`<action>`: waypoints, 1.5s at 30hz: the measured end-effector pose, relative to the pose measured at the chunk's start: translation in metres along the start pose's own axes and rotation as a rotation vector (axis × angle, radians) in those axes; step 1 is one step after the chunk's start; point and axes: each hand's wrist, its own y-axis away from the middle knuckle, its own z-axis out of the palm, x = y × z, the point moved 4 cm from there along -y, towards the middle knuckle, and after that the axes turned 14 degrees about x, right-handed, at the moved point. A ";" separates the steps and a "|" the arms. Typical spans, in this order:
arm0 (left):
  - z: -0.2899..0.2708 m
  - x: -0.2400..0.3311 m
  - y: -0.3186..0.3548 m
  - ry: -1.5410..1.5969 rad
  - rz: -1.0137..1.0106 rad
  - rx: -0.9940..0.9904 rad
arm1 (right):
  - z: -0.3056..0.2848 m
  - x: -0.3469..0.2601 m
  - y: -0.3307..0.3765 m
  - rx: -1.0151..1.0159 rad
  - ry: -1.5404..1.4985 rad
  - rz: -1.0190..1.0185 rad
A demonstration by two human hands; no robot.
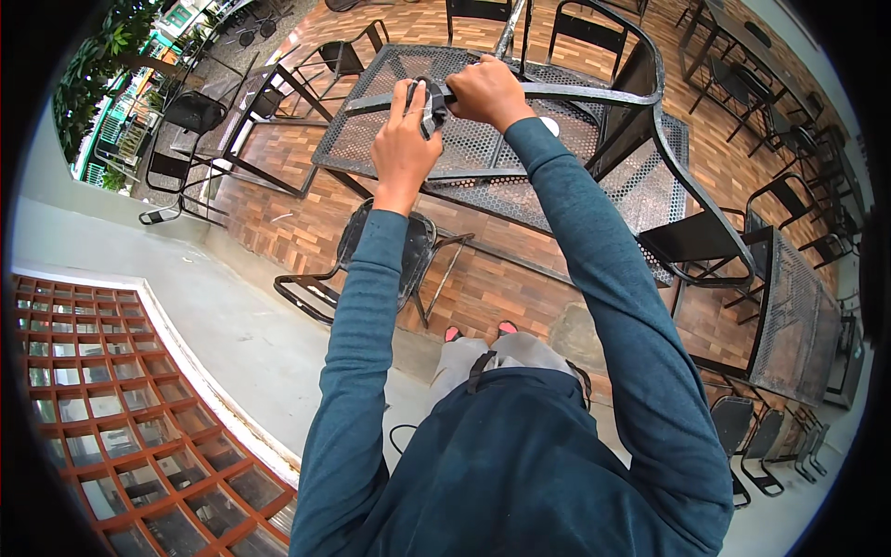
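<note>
A black metal chair point(624, 139) lies tipped over on a perforated metal table point(348, 144); its bent tube frame has worn, pale patches. My right hand point(487, 91) is closed around one of the chair's tubes, knuckles up. Just left of it, my left hand point(406, 148) presses a crumpled black-and-grey cloth point(432, 111) against the same tube, with fingers lying over the bar and the thumb beside the cloth. The palm side of the left hand and part of the cloth are hidden.
A black chair point(408, 241) stands close at the table's near left. Another mesh-topped table point(796, 316) is at the right, with several chairs around. A low pale wall point(186, 251) and a red-brown lattice point(121, 399) lie to the left. The floor point(492, 288) is wood-patterned.
</note>
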 end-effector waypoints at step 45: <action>0.004 0.014 -0.008 0.068 0.006 -0.002 | -0.004 0.004 0.001 0.042 -0.082 0.020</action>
